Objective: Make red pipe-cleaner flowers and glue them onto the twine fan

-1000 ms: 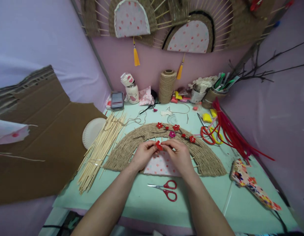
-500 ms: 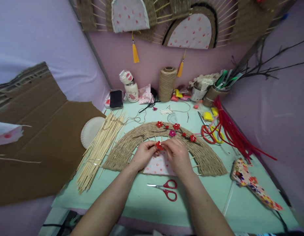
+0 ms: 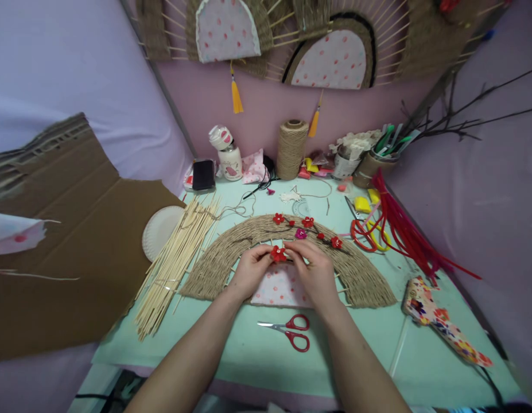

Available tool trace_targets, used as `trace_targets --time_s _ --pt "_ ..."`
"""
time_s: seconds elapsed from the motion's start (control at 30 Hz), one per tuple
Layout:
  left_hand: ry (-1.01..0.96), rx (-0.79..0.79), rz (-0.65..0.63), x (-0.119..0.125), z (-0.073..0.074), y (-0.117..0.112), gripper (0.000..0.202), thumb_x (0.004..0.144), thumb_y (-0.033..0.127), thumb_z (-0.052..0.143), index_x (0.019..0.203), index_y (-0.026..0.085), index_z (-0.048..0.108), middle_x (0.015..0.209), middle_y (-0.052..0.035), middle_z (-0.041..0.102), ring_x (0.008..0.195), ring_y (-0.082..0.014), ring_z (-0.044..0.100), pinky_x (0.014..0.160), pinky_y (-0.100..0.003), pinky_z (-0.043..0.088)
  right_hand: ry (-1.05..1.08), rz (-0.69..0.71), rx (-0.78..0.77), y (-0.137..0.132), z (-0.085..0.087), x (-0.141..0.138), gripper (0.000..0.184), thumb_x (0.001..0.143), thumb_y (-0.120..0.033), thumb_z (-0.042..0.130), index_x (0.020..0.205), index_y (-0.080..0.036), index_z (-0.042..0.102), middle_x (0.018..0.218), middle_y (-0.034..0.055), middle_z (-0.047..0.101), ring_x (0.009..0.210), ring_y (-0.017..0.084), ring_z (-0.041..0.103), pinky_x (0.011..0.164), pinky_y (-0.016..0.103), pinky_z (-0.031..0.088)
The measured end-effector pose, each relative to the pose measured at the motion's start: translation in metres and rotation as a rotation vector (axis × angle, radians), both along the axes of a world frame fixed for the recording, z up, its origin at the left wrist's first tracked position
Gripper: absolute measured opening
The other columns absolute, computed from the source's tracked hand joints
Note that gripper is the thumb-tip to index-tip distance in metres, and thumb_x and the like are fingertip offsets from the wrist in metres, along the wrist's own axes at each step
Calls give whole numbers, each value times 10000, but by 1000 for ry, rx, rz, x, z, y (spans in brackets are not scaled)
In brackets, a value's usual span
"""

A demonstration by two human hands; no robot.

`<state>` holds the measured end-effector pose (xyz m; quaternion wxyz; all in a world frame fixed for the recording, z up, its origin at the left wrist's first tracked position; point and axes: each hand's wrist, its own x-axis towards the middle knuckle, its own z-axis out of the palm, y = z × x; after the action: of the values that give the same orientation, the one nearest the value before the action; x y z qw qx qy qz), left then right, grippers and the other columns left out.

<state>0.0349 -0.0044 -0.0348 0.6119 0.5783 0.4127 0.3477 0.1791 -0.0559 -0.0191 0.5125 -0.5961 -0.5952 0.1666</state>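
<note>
Between my two hands is a small red flower (image 3: 278, 253) with a pale centre. My left hand (image 3: 253, 268) pinches it from the left, thumb and fingers together. On the other side my right hand (image 3: 311, 267) is closed too, its fingertips at the flower's right edge. Both hands are above a half-round fan of woven twine (image 3: 364, 281), whose middle carries white cloth with red dots (image 3: 278, 289). Along the fan's upper band lies a dark twig with several red flowers (image 3: 307, 222) and one magenta flower (image 3: 301, 233).
Red-handled scissors (image 3: 296, 332) lie in front of the fan. Bamboo sticks (image 3: 175, 269) and a paper plate (image 3: 160, 232) are to the left, beside cardboard (image 3: 76, 258). Rightward are red pipe cleaners (image 3: 399, 229) and a flower-patterned glue gun (image 3: 442, 321). A twine spool (image 3: 291, 149) stands behind.
The red flower has turned so that its face shows more fully. Both hands stay nearly in place, with the right fingers slightly shifted.
</note>
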Motion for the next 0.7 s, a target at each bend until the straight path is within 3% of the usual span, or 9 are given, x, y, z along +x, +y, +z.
trace_targets --time_s 0.17,0.33,0.53,0.7 --pt "-73 -18 56 -1 -6 0 166 777 288 608 839 162 696 785 -21 652 701 -127 563 656 -227 449 131 -7 -15 0 5 1 161 863 -209 549 898 -224 706 907 53 699 870 191 631 819 343 481" --pt "10 136 25 -2 -3 -1 146 793 227 573 797 164 705 790 -27 659 776 -147 578 730 -244 450 153 39 -75 0 5 -1 121 843 -223 569 821 -211 688 834 31 691 803 179 622 746 305 471" --pt "135 368 39 -4 -3 0 199 784 139 520 780 191 712 817 -35 671 818 -161 591 781 -269 454 62 48 -176 1 1 -1 142 845 -264 544 761 -196 636 737 28 651 675 170 584 640 288 441" --pt "194 422 -12 -4 -6 0 215 808 152 507 776 198 715 785 -41 664 807 -168 592 762 -275 456 -77 60 -155 2 -3 -1 116 834 -216 525 730 -207 575 722 25 609 717 184 557 661 297 418"
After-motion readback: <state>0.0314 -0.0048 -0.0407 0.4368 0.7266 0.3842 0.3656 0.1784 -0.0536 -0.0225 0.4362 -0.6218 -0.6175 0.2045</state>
